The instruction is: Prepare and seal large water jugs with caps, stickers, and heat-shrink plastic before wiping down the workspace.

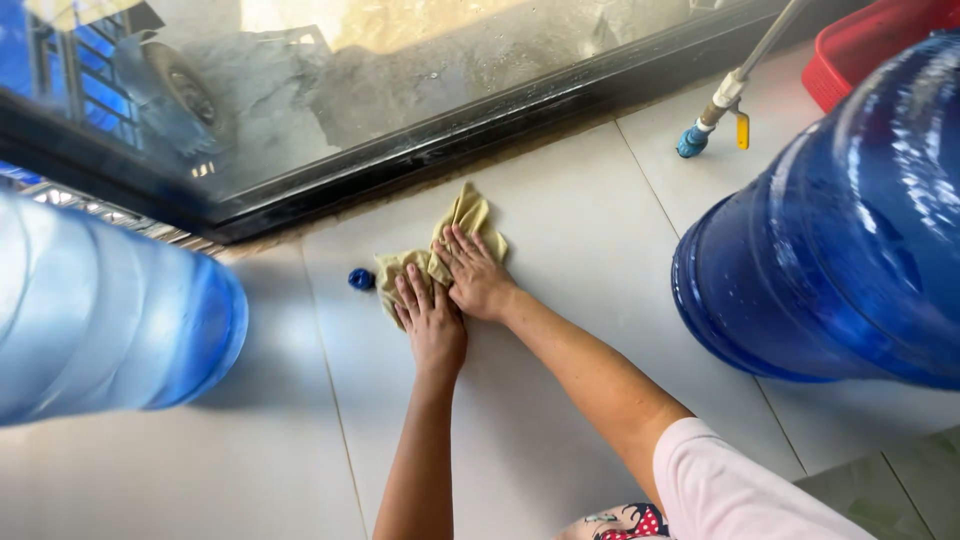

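Note:
A crumpled yellow cloth [462, 222] lies on the white tiled floor [560, 400] near a black door sill. My left hand [430, 318] presses flat on the cloth's near left part, fingers spread. Beside it, touching, my right hand [475, 275] presses on the cloth's middle, fingers pointing towards the sill. A small blue cap [361, 279] rests on the floor just left of the cloth.
A big blue water bottle [850, 230] stands at the right, another pale blue bottle [100, 320] at the left. The black sill of a glass door [420, 150] runs across the back. A pole with a blue end [715, 110] and a red basket [860, 45] are at the far right.

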